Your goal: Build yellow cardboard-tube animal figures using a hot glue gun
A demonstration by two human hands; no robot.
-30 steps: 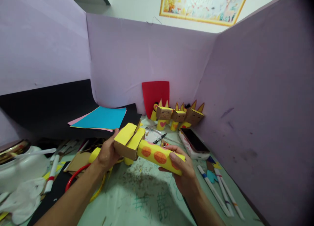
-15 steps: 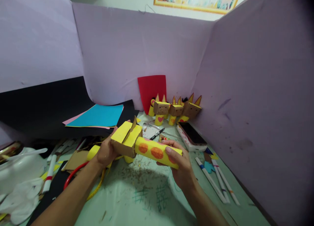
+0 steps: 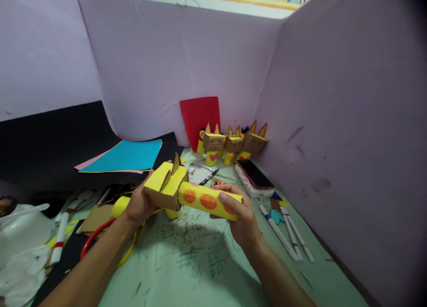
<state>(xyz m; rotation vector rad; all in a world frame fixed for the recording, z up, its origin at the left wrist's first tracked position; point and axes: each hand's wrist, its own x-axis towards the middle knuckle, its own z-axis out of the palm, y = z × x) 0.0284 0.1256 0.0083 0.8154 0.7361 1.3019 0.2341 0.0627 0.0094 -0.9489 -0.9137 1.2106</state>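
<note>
Both hands hold one cardboard animal figure sideways above the table. Its box head (image 3: pixel 163 195) is brown cardboard with a yellow top and pointed ear pieces. Its yellow paper tube body (image 3: pixel 196 196) has orange spots. My left hand (image 3: pixel 139 204) is closed around the far left side of the box head, its fingertips mostly hidden behind it. My right hand (image 3: pixel 242 213) grips the right end of the tube, thumb on top and fingers behind. A yellow tube (image 3: pixel 120 206) lies beside my left wrist, and another yellow piece (image 3: pixel 172 213) shows under the box.
Several finished figures (image 3: pixel 213 142) stand at the back before red paper (image 3: pixel 201 115). A phone (image 3: pixel 255 173) rests on a white box at right, near markers (image 3: pixel 278 233). A black pen (image 3: pixel 209 176) lies behind the tube. Coloured sheets (image 3: pixel 125 156) and red-handled scissors (image 3: pixel 95 238) are at left.
The whole scene has shifted slightly left and up as my head moved. The box head has tilted a little, showing its ear pieces more apart. Both hands keep their grips.
</note>
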